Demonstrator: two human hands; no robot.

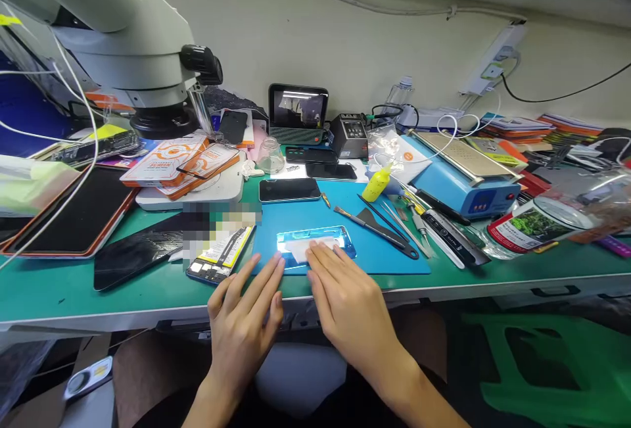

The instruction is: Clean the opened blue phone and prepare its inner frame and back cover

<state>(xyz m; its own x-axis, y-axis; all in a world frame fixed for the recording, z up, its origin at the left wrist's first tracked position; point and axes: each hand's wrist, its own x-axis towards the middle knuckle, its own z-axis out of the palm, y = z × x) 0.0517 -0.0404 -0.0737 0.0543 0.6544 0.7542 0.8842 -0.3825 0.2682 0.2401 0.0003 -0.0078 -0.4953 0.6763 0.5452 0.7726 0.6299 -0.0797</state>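
Head view, both hands flat, fingertips (315,254) touching phone (316,244)

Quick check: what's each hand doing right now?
Left hand: open, fingers flat, tips at the phone's near left edge, holding nothing.
Right hand: open, fingertips pressing a white wipe on the phone.

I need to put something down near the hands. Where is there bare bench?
Bare blue mat lies between the dark phone and the phone under both hands, left hand, right hand. Bare green bench runs along the front edge at far left. Crowded: the tools right of the mat and the microscope side.
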